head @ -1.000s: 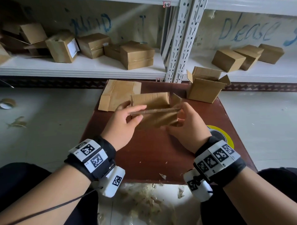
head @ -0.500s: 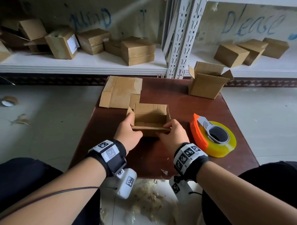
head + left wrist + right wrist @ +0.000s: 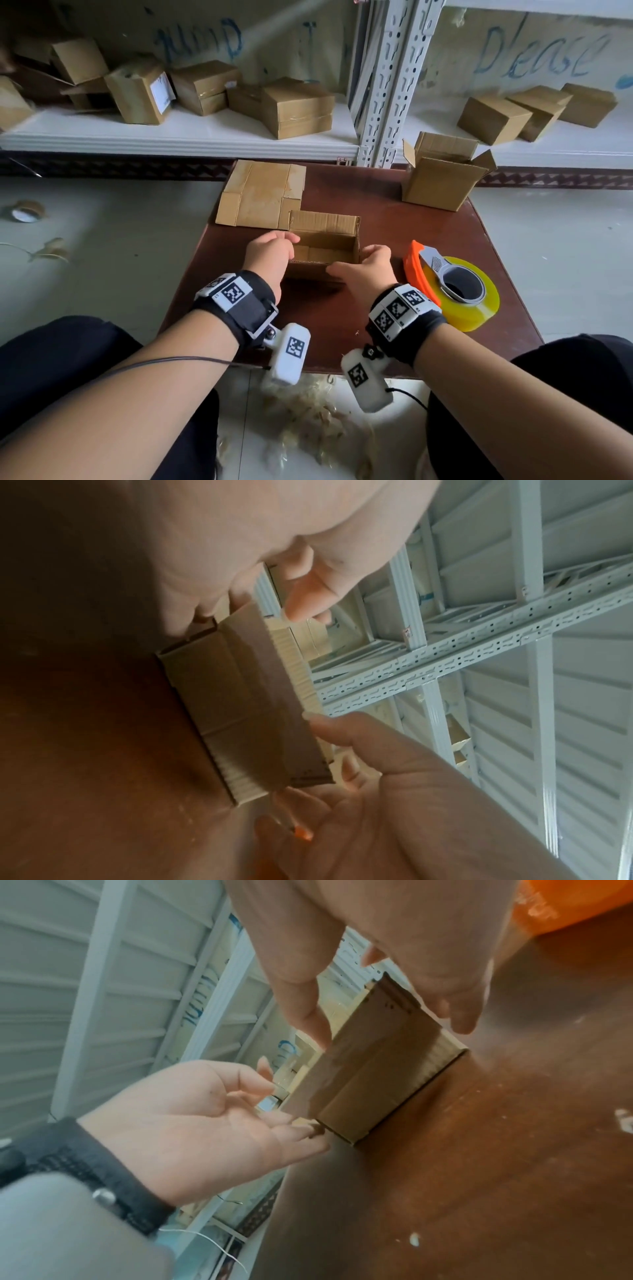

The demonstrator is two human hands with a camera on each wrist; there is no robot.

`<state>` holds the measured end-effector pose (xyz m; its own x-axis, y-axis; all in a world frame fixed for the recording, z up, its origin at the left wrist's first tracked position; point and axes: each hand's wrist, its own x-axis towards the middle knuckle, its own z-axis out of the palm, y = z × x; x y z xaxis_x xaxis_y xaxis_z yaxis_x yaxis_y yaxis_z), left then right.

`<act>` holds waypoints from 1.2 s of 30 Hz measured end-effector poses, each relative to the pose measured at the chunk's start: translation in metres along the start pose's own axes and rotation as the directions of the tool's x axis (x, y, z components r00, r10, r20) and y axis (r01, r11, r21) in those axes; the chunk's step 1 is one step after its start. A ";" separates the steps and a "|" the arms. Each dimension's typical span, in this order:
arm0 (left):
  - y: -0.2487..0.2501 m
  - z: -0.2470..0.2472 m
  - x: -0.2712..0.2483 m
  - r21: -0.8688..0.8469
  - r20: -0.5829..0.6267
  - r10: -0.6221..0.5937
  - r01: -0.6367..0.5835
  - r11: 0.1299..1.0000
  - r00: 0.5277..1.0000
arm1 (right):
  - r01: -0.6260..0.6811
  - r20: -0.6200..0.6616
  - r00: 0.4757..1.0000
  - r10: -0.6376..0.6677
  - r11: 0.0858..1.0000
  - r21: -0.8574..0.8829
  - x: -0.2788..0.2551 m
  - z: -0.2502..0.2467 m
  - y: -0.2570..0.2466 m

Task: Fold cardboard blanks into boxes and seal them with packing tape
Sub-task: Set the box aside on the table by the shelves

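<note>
Both hands sit at the near wall of the small open box (image 3: pixel 325 245), centre of the head view, on the brown table (image 3: pixel 394 335). Left hand (image 3: pixel 269 255) is at the box's near-left corner, fingers loosely curled w/ tips over or just by the top edge. In the left wrist view the thumb and fingertips look slightly apart from the cardboard, so no firm clasp shows; can't tell if it touches. Right hand (image 3: pixel 368 269) is at the near-right corner, thumb stretched left along the near rim and fingers relaxed down the right side, not wrapped round anything. In the right wrist view its fingertips hover just off the box wall.

The box stands upright, top open, bottom flaps visible inside, far flap raised. It lies between the two hands, a little beyond the wrists.

Just right of the right hand: yellow tape roll (image 3: pixel 476 305) in an orange-and-grey dispenser (image 3: pixel 416 267), lying on the table. Behind the box, toward upper left of the table, a flat cardboard blank (image 3: pixel 260 195), its near-right corner just beside the box. Upper right of the table: another open box (image 3: pixel 442 174), flaps up. Beyond, white shelves (image 3: pixel 178 137) w/ closed boxes on them. Shreds of scrap on the floor at frame bottom.
</note>
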<state>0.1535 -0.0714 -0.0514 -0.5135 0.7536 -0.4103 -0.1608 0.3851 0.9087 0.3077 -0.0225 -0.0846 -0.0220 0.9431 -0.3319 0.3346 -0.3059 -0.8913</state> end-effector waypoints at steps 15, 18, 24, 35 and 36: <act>0.051 -0.071 -0.022 -0.149 -0.027 0.136 -0.139 0.979 0.990 | 0.116 -0.093 0.992 -0.082 0.881 0.458 -0.043 -0.072 -0.058; 0.041 -0.065 -0.026 -0.137 0.028 0.116 -0.111 0.984 0.993 | 0.154 -0.029 0.987 -0.161 0.862 0.484 -0.053 -0.082 -0.059; 0.038 -0.039 -0.017 -0.114 0.031 0.045 -0.042 0.993 0.998 | 0.188 -0.040 0.981 -0.190 0.878 0.440 -0.049 -0.073 -0.068; 0.016 -0.012 0.018 -0.064 -0.006 -0.012 0.012 0.998 1.000 | 0.145 -0.119 0.988 -0.103 0.893 0.426 -0.015 -0.047 -0.053; 0.011 -0.010 0.025 -0.064 -0.023 -0.027 0.025 0.998 0.999 | 0.150 -0.138 0.986 -0.095 0.866 0.477 -0.011 -0.043 -0.050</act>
<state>0.1304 -0.0535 -0.0505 -0.5279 0.7309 -0.4324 -0.2269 0.3693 0.9012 0.3321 -0.0114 -0.0230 0.0769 0.9767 -0.2003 -0.1625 -0.1859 -0.9690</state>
